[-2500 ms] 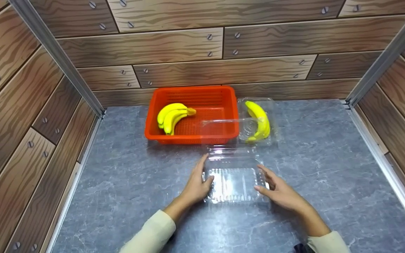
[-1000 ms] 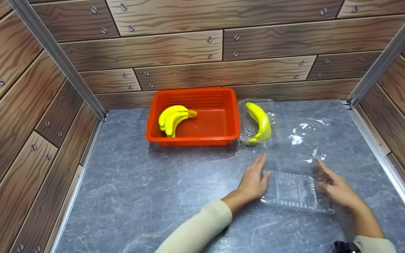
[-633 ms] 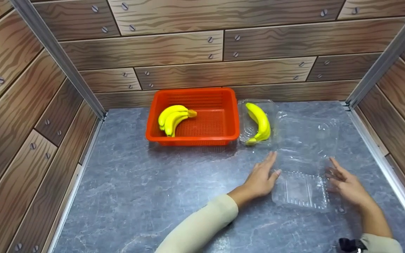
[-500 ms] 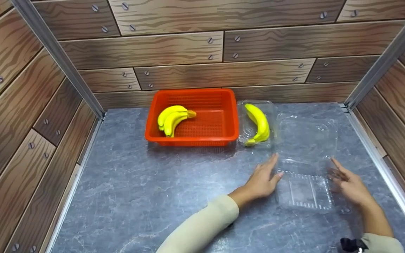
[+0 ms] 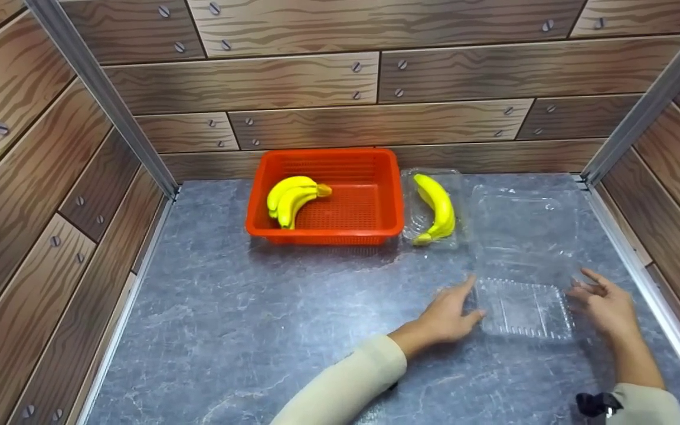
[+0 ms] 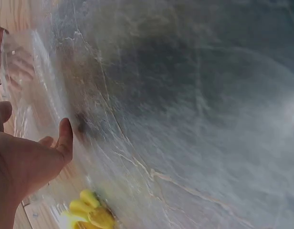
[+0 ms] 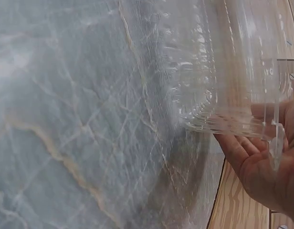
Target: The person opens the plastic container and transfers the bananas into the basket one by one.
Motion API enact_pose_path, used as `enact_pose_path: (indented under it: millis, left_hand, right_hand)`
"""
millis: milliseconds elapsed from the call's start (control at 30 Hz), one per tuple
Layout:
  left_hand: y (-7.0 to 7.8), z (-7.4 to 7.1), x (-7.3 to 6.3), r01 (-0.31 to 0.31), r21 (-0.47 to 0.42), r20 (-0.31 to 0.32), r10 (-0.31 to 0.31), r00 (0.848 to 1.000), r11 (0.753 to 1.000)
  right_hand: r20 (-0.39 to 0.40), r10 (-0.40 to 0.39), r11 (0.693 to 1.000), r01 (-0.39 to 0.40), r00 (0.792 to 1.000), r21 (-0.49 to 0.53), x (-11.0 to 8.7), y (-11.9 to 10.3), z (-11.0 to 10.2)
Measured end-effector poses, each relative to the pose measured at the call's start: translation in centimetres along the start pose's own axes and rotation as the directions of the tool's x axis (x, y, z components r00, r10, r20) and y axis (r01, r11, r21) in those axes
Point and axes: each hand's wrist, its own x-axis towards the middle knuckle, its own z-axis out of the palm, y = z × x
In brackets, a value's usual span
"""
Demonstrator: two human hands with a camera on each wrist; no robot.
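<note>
A clear plastic clamshell container (image 5: 526,310) lies unfolded on the right of the grey marbled table, its lid half (image 5: 526,221) towards the back wall. My left hand (image 5: 446,313) is at its left side, index finger and thumb spread and fairly straight. On the opposite side my right hand (image 5: 605,301) has loosely bent fingers beside the wall. The right wrist view has the right fingers (image 7: 233,150) along the outside of the see-through wall (image 7: 233,119). Another clear container (image 5: 411,221), further back, holds a yellow banana (image 5: 437,206).
An orange-red basket (image 5: 355,238) stands against the back, with a bunch of yellow bananas (image 5: 296,200) in its left part. Wood-patterned walls (image 5: 310,79) enclose the table (image 5: 228,330) on three sides, with metal rails along the corners.
Both hands and the unfolded container have moved from the middle of the table to the right, the lid no longer overlapping the basket and banana. Lately they have shifted slightly further right and back.
</note>
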Motion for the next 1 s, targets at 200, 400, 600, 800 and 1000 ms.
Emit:
enact_pose_path:
  millis: [200,400,600,800,1000]
  left_hand:
    - [0.2,0.6,0.6,0.042,-0.104,-0.012,-0.043,0.999,0.994]
    - [0.5,1.1,0.8,0.071,-0.139,-0.033,-0.077,0.997,0.988]
    - [1.4,1.4,1.6,0.118,-0.144,-0.067,-0.129,0.989,0.982]
    - [1.5,1.7,2.9,0.154,-0.239,-0.175,-0.199,0.964,0.959]
    - [1.7,1.8,3.9,0.170,-0.401,-0.189,-0.263,0.946,0.900]
  right_hand:
    - [-0.031,0.106,0.994,-0.106,0.994,-0.013,0.5,-0.3,-0.6]
    - [0.001,0.075,0.983,-0.074,0.997,-0.170,0.1,-0.3,-1.4]
    - [0.226,0.077,0.950,-0.002,0.971,-0.313,-0.5,-0.6,-2.5]
    - [0.258,0.082,0.993,-0.056,0.963,-0.108,-0.5,-0.2,-2.3]
    - [0.161,0.091,0.989,-0.107,0.983,0.099,-0.2,0.2,-1.3]
